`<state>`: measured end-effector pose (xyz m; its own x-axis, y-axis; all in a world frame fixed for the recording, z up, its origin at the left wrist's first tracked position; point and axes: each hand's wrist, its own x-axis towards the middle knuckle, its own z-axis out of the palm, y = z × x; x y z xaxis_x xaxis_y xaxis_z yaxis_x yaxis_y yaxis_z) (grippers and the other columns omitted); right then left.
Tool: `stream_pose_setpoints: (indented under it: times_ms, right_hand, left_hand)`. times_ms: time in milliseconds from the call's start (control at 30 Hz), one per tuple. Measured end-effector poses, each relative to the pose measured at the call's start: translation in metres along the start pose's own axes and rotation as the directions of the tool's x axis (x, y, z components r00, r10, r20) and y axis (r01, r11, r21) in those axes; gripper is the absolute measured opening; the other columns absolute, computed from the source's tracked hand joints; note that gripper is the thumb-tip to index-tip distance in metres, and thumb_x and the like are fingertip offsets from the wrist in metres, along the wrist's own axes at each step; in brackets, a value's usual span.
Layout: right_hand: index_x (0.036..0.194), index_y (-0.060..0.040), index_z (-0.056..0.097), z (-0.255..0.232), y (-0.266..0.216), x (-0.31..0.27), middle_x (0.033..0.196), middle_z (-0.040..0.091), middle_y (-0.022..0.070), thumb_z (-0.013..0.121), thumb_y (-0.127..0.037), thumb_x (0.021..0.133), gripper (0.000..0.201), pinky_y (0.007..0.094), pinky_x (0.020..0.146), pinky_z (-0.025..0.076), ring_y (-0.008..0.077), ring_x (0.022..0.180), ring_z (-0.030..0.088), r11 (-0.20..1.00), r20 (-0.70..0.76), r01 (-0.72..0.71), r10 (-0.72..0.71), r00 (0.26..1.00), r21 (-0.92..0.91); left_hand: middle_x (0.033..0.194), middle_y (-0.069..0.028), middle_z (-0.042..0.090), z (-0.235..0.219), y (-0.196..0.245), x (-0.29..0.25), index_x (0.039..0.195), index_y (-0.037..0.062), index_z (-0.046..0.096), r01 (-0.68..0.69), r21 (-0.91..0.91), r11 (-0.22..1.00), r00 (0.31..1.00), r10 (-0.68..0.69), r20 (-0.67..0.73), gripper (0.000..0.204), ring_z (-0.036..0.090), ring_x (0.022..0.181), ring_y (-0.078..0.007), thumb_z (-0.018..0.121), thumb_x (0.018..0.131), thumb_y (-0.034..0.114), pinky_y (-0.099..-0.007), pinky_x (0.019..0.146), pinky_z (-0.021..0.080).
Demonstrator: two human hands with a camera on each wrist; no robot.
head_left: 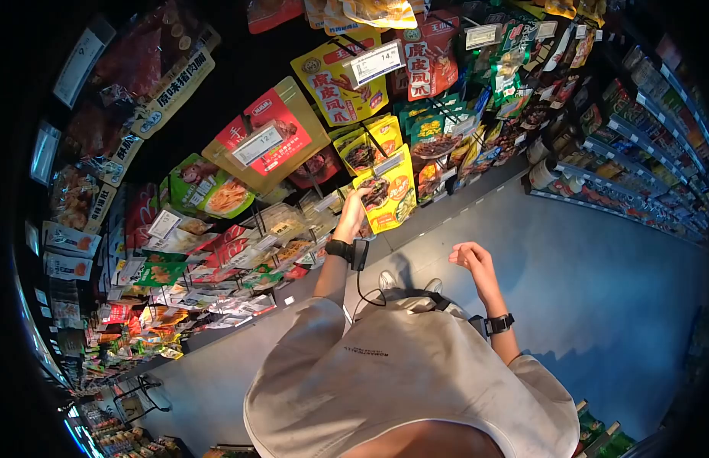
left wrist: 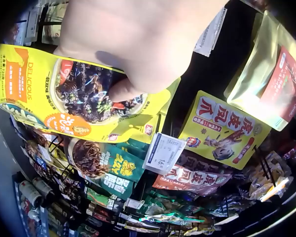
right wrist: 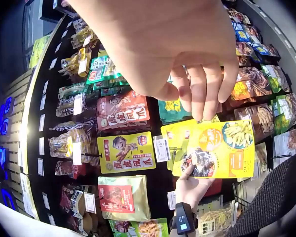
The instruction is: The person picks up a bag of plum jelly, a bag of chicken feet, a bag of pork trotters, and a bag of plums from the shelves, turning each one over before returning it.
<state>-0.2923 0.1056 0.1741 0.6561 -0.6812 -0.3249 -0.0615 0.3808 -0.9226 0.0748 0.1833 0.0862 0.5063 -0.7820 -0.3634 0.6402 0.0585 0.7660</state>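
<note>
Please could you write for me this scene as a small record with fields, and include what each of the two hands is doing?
Place: shop aisle with hanging packaged food
Left hand: grips a yellow pouch with a food picture
Right hand: in the air before the body, fingers loosely bent, holding nothing
Hanging nearby: gold pouch with red label; yellow pouch with red characters
Wrists: dark strap with a device on each
Floor: grey-blue
Held pouch off its hook: cannot tell
</note>
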Motion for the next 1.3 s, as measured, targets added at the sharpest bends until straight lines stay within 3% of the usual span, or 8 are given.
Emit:
stream_pose_setpoints:
  times_ms: [233, 300, 500, 633, 733, 867, 1133, 1300]
  right_hand:
    - [0.111, 0.0011, 0.065, 0.003, -0.003, 0.002, 0.095, 0.070, 0.0100, 0.050, -0.019, 0.105, 0.026, 0.0307, 0.090, 0.054, 0.0195, 0.092, 0.070, 1.000, -0.006, 0.006, -0.006, 1.000, -0.021]
    - [0.110, 0.0014, 0.065, 0.004, -0.005, -0.001, 0.089, 0.066, 0.0059, 0.052, -0.022, 0.105, 0.028, 0.0310, 0.090, 0.054, 0.0179, 0.092, 0.068, 1.000, -0.031, 0.000, -0.001, 1.000, -0.027]
    - [0.110, 0.0010, 0.066, 0.002, -0.004, -0.006, 0.091, 0.068, 0.0080, 0.051, -0.022, 0.106, 0.027, 0.0298, 0.088, 0.054, 0.0177, 0.092, 0.069, 1.000, -0.072, 0.004, -0.005, 0.997, -0.018]
    - [0.109, 0.0014, 0.066, 0.002, -0.003, -0.005, 0.094, 0.071, 0.0105, 0.051, -0.021, 0.106, 0.027, 0.0293, 0.087, 0.054, 0.0183, 0.092, 0.069, 1.000, -0.091, 0.018, -0.018, 0.996, -0.006]
    - [0.107, -0.0007, 0.066, 0.008, -0.006, -0.004, 0.084, 0.063, 0.0020, 0.054, -0.026, 0.105, 0.028, 0.0313, 0.089, 0.054, 0.0163, 0.092, 0.068, 1.000, -0.105, 0.003, -0.004, 0.994, -0.012]
    - [0.107, -0.0011, 0.066, 0.009, -0.003, -0.001, 0.084, 0.063, 0.0019, 0.054, -0.027, 0.105, 0.028, 0.0313, 0.089, 0.054, 0.0161, 0.092, 0.068, 1.000, -0.096, -0.002, 0.002, 0.995, -0.008]
    - [0.108, 0.0009, 0.065, 0.017, -0.010, -0.003, 0.080, 0.058, 0.0010, 0.053, -0.025, 0.105, 0.029, 0.0329, 0.091, 0.054, 0.0170, 0.092, 0.068, 1.000, -0.113, -0.008, 0.008, 0.994, -0.003]
    - [0.110, 0.0017, 0.066, 0.016, -0.002, -0.003, 0.094, 0.071, 0.0107, 0.051, -0.021, 0.105, 0.028, 0.0297, 0.087, 0.054, 0.0192, 0.091, 0.070, 1.000, -0.110, 0.008, -0.008, 0.994, 0.000]
  left_hand:
    - [0.115, -0.0123, 0.067, 0.028, 0.019, 0.003, 0.113, -0.0035, 0.060, -0.016, -0.057, 0.998, 0.998, 0.020, 0.067, 0.022, 0.066, 0.105, -0.0222, 0.058, 0.094, 0.008, -0.0382, 0.093, 0.054]
    - [0.123, -0.0122, 0.066, 0.025, 0.016, 0.015, 0.124, -0.0015, 0.058, -0.022, -0.063, 0.998, 0.996, 0.027, 0.080, 0.031, 0.066, 0.110, -0.0256, 0.055, 0.095, 0.009, -0.0450, 0.096, 0.053]
    - [0.113, -0.0107, 0.068, 0.028, 0.012, 0.014, 0.112, -0.0020, 0.060, -0.071, -0.062, 0.996, 0.997, 0.072, 0.022, 0.021, 0.066, 0.100, -0.0216, 0.056, 0.094, 0.009, -0.0367, 0.090, 0.054]
    - [0.114, -0.0101, 0.068, 0.023, 0.016, 0.006, 0.117, -0.0029, 0.060, -0.066, -0.104, 0.992, 0.995, 0.074, 0.070, 0.026, 0.066, 0.104, -0.0217, 0.056, 0.094, 0.009, -0.0368, 0.093, 0.053]
    - [0.123, -0.0128, 0.065, 0.019, 0.015, 0.008, 0.124, -0.0024, 0.056, -0.047, -0.088, 0.995, 0.996, 0.053, 0.074, 0.031, 0.065, 0.112, -0.0246, 0.053, 0.096, 0.008, -0.0418, 0.098, 0.051]
    - [0.127, -0.0140, 0.064, 0.018, 0.014, 0.011, 0.128, -0.0015, 0.053, -0.018, -0.082, 0.996, 0.999, 0.022, 0.047, 0.033, 0.064, 0.116, -0.0266, 0.050, 0.098, 0.012, -0.0451, 0.100, 0.051]
    - [0.118, -0.0101, 0.067, 0.024, 0.023, 0.026, 0.122, 0.0002, 0.058, -0.040, -0.132, 0.990, 0.999, 0.044, 0.026, 0.034, 0.066, 0.106, -0.0221, 0.050, 0.099, 0.024, -0.0373, 0.096, 0.052]
    - [0.111, -0.0061, 0.068, 0.024, 0.027, 0.036, 0.110, 0.0030, 0.065, -0.158, 0.017, 0.987, 0.980, 0.159, -0.117, 0.037, 0.064, 0.097, -0.0169, 0.059, 0.094, 0.036, -0.0327, 0.088, 0.050]
